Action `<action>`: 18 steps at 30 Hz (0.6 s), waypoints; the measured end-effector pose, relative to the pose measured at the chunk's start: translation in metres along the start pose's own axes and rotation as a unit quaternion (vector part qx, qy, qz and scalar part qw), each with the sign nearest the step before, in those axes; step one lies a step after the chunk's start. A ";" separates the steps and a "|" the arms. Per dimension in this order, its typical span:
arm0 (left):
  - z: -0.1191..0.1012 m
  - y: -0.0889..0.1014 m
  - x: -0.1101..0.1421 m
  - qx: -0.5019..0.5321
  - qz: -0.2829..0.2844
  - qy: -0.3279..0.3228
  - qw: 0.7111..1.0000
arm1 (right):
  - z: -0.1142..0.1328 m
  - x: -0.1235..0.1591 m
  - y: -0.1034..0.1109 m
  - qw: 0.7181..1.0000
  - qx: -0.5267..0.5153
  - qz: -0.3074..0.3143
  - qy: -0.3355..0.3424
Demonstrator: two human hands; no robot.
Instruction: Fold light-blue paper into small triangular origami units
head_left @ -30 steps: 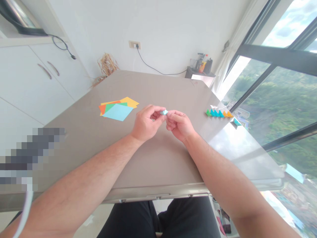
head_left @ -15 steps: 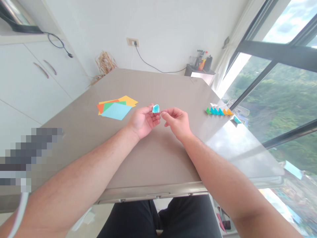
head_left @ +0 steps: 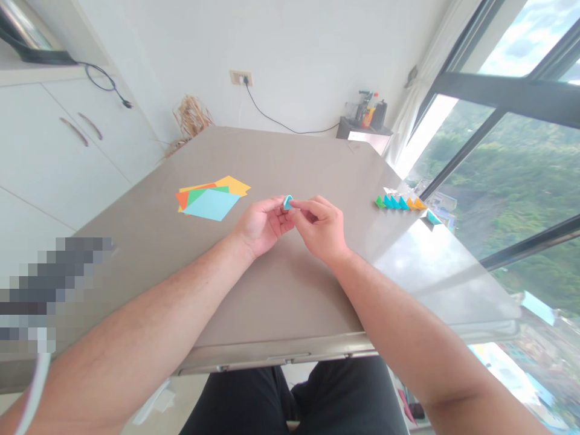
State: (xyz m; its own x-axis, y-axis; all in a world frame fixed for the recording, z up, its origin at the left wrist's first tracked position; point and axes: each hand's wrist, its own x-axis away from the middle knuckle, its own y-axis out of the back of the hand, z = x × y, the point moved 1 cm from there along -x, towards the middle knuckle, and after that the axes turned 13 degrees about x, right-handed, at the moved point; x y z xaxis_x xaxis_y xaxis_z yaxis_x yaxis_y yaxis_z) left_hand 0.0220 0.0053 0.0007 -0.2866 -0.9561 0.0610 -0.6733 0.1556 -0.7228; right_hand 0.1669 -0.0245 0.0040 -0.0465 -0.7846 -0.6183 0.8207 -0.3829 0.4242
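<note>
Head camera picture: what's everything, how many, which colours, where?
Small paper: one, blue, between hands
Paper sheets: several, yellow, orange, green, blue, table left
Folded papers: several, green, blue, orange, table right
Table: one, brownish, centre
Dried leaves: one bunch, tan, back
Low cabinet: one, dark, back
Bottle: one, orange, on cabinet
Socket: one, beige, back wall
Cupboard: one, white, left
Window: one, dark frame, right
Curtain: one, white, by window
Cables: several, black, white, left and back
Blurred patch: one, grey, left
Left hand: one, holding small paper
Right hand: one, fingertips at small paper
Trousers: one, black, bottom
</note>
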 end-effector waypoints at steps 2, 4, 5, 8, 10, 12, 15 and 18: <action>0.000 -0.002 0.001 0.012 0.002 -0.015 1.000 | 0.000 0.001 -0.002 1.000 0.015 -0.002 0.019; 0.000 -0.002 0.001 0.013 -0.005 -0.033 0.999 | -0.001 0.001 -0.004 0.999 0.018 -0.004 0.033; 0.000 -0.002 0.001 0.007 -0.009 -0.041 0.999 | -0.002 0.001 -0.004 0.999 0.019 -0.004 0.037; 0.001 -0.001 0.002 -0.032 -0.008 -0.062 0.998 | -0.004 0.001 -0.005 0.999 0.022 -0.010 0.044; 0.001 0.000 0.002 -0.062 -0.005 -0.077 0.995 | -0.005 0.000 -0.005 0.999 0.030 -0.013 0.041; 0.001 0.001 0.002 -0.086 0.001 -0.104 0.991 | -0.006 0.000 -0.005 0.999 0.038 -0.012 0.035; 0.000 0.001 0.003 -0.108 0.011 -0.142 0.984 | -0.006 -0.001 -0.006 0.999 0.031 -0.008 0.033; 0.000 0.001 0.003 -0.111 0.007 -0.151 0.982 | -0.005 0.000 -0.007 0.999 0.023 -0.005 0.035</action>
State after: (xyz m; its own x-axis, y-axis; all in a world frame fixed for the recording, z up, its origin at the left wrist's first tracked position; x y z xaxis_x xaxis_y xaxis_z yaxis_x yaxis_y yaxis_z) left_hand 0.0205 0.0029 -0.0004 -0.1049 -0.9783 -0.1788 -0.8120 0.1881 -0.5525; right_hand 0.1645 -0.0194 -0.0021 -0.0128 -0.7456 -0.6663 0.7932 -0.4133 0.4472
